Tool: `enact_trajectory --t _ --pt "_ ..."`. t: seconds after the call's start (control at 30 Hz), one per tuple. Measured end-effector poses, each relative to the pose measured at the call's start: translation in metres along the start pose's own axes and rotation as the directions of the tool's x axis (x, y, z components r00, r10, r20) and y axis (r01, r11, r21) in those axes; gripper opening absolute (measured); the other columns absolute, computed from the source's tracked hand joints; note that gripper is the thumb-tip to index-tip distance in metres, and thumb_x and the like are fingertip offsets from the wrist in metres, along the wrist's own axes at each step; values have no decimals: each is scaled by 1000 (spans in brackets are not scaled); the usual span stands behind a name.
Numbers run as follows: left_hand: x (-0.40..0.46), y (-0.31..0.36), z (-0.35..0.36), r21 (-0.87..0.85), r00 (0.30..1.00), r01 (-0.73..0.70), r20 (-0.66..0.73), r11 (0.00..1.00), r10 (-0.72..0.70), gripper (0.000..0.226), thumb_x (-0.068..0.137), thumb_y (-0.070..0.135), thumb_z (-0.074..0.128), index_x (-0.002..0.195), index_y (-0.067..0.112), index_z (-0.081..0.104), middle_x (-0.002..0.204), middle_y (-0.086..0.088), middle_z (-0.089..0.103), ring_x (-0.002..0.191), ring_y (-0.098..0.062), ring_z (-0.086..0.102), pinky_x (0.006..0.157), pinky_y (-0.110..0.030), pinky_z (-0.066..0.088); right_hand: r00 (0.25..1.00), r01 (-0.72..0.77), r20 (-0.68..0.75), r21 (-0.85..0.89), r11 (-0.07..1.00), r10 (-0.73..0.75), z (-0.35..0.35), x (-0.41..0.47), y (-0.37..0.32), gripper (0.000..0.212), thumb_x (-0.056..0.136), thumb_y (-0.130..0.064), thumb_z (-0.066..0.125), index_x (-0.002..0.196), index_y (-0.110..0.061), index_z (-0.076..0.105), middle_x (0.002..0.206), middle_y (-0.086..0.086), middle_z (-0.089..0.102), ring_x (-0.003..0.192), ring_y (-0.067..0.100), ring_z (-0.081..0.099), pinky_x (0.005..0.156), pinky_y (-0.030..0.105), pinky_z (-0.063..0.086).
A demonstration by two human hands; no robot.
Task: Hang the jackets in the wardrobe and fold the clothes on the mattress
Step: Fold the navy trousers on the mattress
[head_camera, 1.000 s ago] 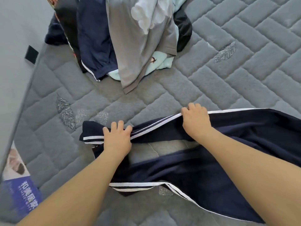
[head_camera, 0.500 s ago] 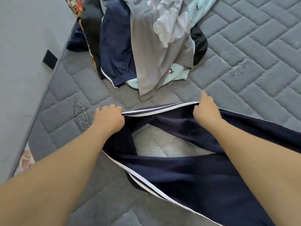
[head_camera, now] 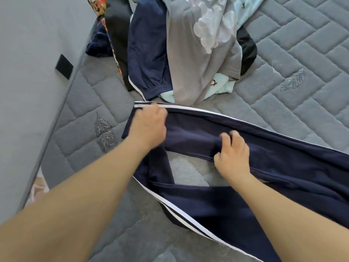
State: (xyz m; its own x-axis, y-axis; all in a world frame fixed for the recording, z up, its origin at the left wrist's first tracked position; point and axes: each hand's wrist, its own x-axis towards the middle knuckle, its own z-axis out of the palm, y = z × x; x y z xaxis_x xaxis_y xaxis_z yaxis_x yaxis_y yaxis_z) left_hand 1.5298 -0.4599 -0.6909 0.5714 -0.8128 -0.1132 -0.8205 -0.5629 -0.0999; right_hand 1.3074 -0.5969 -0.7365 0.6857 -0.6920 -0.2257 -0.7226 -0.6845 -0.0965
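With the left hand [head_camera: 149, 127] pinching the navy track pants [head_camera: 283, 167] cuff at 11 o'clock and the right hand [head_camera: 233, 154] bunching the inseam, pull both taut so the white-striped legs stack evenly.

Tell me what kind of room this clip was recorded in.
Probably a bedroom: a bare grey quilted mattress against a plain wall, a heap of unfolded clothes on it, and navy striped trousers spread out.

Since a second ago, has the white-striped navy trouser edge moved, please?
Yes: the white-striped navy trouser edge has shifted away from the person, up to the pile of unfolded clothes.
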Motion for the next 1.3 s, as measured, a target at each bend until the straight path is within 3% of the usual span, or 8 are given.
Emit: enact_trajectory --t 0.13,0.27,0.4,0.53,0.77,0.97,1.17,1.3 --pt "-44 30 48 -125 891 -59 441 990 108 51 83 39 55 129 24 37 131 -4 36 119 -31 38 90 -46 38 990 -81 98 -153 985 97 26 -37 16 26 67 -12 65 90 -5 56 90 15 53 80 35 53 66 40 37" --pt "-67 15 61 -118 877 63 481 991 1 46 82 29 54 125 22 39 126 -6 34 112 -32 42 83 -43 45 995 98 21 -158 983 -96 26 -36 25 20 63 -7 68 79 -7 57 77 13 54 66 34 53 58 36 34" --pt "-95 -13 57 -16 704 274 685 962 -189 40 87 27 42 124 21 56 132 -7 56 117 -29 57 85 -37 43 860 479 196 9 878 -472 28 -61 11 26 81 -34 49 98 -15 57 94 5 55 84 32 54 74 41 39" --pt "-119 -43 36 300 549 345 704 890 -450 50 80 33 42 123 23 64 131 -2 61 117 -25 58 86 -36 40 752 453 499 84 888 -431 30 -78 -10 27 92 -39 47 109 -19 51 114 6 58 106 30 55 87 39 38" --pt "-138 -29 49 -175 674 226 738 958 -24 74 78 77 49 142 40 41 155 1 23 146 -25 12 117 -53 -9 947 162 271 62 985 -172 18 -44 -4 17 100 -34 46 106 -19 48 104 6 62 93 32 59 73 39 42" --pt "-134 -21 31 -257 730 283 682 924 -34 23 85 21 43 98 24 62 118 -9 66 101 -29 58 86 -37 45 909 183 385 -21 983 -161 25 -58 -8 21 101 -25 41 115 -13 52 116 9 56 106 33 55 82 41 42" --pt "-116 -49 0 285 794 281 467 916 -389 37 87 22 43 122 17 56 129 -11 60 120 -33 56 102 -48 37 977 158 143 -5 987 -155 17 -77 1 35 95 -26 54 127 -11 53 124 11 53 107 32 52 92 40 40" --pt "-109 4 2 382 854 114 433 917 -287 39 90 25 40 128 17 45 131 -10 45 126 -33 41 111 -62 21 993 -17 117 67 998 9 10 -98 49 67 93 -27 57 152 -10 30 158 14 23 144 31 23 118 46 15"
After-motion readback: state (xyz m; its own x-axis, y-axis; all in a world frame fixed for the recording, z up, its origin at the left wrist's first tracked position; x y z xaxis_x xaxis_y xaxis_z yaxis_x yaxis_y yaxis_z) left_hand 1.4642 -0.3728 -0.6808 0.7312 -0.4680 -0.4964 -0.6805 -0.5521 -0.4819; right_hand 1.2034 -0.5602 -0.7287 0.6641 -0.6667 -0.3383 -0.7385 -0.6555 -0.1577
